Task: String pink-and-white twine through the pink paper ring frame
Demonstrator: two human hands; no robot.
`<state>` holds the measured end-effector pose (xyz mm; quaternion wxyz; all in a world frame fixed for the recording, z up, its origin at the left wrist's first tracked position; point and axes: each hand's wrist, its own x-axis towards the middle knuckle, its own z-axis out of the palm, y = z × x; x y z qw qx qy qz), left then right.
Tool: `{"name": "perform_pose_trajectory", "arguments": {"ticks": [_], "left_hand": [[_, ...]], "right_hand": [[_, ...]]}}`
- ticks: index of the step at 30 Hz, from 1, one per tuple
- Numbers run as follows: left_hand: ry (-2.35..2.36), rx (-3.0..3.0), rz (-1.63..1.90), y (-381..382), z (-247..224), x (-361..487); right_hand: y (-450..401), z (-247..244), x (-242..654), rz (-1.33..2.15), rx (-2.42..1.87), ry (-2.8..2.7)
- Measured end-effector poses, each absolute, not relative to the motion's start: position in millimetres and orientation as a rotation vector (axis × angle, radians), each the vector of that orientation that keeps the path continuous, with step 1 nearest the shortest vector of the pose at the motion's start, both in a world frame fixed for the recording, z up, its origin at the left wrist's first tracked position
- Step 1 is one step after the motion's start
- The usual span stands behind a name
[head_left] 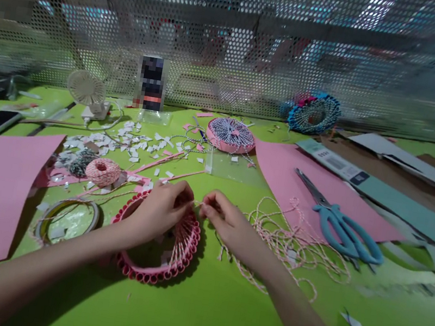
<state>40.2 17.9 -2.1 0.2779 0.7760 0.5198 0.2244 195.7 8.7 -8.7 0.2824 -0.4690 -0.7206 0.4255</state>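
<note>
A round pink frame (pixel 142 274) with small rolled loops around its outside lies on the green table in front of me. Pink-and-white twine is strung across its right part. Over the frame's upper side, my left hand (pixel 169 205) pinches the twine (pixel 197 203). Just to the right, my right hand (pixel 220 213) has its fingertips closed on the same strand, close to the left fingertips. Loose loops of this twine (pixel 272 235) are heaped beneath and beyond my right wrist. My fingers partly hide the strand, and my left hand and forearm cover part of the frame.
Blue-handled scissors (pixel 340 224) lie on pink card (pixel 278 167) at right. A tape roll (pixel 42 223), a twine ball (pixel 102 172) and paper scraps (pixel 138 142) are at left. A finished-looking strung disc (pixel 230 135) and a blue ring (pixel 314 114) sit near the perforated screen (pixel 236 45).
</note>
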Motion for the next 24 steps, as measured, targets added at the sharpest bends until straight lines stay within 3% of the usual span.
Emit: {"name": "perform_pose_trajectory", "arguments": {"ticks": [12, 24], "left_hand": [[1.221, 2.072, 0.502, 24.8, -4.9, 34.7], [1.187, 2.005, 0.558, 26.9, -8.2, 30.5]], "right_hand": [[22.1, -19.7, 183.7, 0.829, -1.224, -1.838], [25.5, -26.2, 187.4, 1.104, -1.28, -1.901]]}}
